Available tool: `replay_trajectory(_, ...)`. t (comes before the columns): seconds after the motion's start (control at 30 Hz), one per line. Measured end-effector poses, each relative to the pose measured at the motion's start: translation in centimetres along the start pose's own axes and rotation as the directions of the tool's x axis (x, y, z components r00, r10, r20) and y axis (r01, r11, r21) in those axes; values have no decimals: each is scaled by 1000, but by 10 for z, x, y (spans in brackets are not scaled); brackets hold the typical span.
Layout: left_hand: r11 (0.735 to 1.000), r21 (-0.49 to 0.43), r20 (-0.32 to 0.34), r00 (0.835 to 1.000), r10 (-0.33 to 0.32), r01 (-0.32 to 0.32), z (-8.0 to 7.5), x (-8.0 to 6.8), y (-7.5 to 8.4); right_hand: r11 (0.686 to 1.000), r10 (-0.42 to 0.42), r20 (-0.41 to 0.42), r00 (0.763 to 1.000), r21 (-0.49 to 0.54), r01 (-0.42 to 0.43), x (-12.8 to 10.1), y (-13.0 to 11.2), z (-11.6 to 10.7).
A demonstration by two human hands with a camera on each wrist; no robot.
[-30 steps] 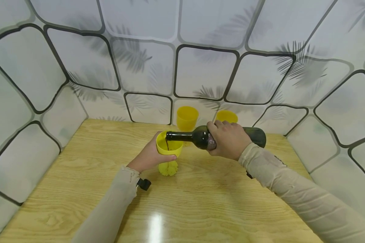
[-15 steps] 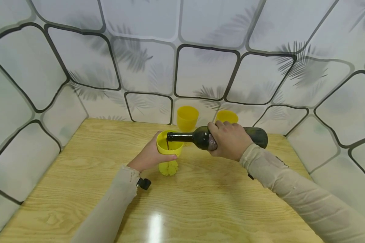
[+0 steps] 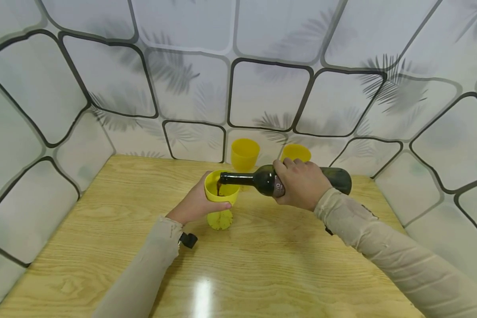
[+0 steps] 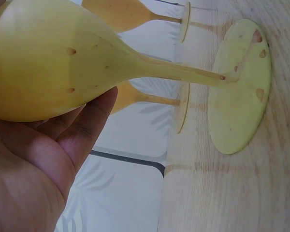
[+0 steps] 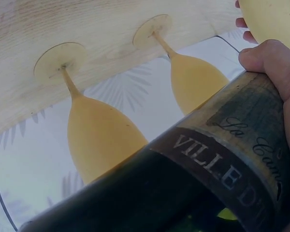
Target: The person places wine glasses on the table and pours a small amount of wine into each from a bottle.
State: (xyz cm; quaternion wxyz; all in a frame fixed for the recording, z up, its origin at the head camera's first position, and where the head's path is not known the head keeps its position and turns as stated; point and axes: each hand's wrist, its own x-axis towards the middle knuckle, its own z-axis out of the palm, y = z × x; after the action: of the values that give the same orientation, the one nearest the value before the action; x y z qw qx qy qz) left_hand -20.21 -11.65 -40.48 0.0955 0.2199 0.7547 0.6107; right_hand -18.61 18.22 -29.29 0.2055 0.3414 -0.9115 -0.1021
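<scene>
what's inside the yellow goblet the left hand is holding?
Dark liquid streams from the bottle mouth into the goblet, held by the left hand. The fill level is hidden by the opaque wall.

The right hand (image 3: 300,183) covers the bottle's (image 3: 262,180) label, and the bottle hides the stems of two far goblets (image 3: 244,154). The left-wrist view crops the held goblet's (image 4: 48,58) rim; its fill level cannot be told.

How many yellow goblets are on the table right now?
3. One yellow goblet stands near the table's middle, held by the left hand under the bottle. Two more stand at the back wall: one behind it, another partly hidden behind the right hand.
</scene>
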Motion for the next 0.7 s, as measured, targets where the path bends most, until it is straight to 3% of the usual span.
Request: replay_trajectory(0.7, 1000, 4, 0, 1000, -11, 11, -1, 0, -1, 1000, 19, 30, 999, 12, -20, 0, 0, -2)
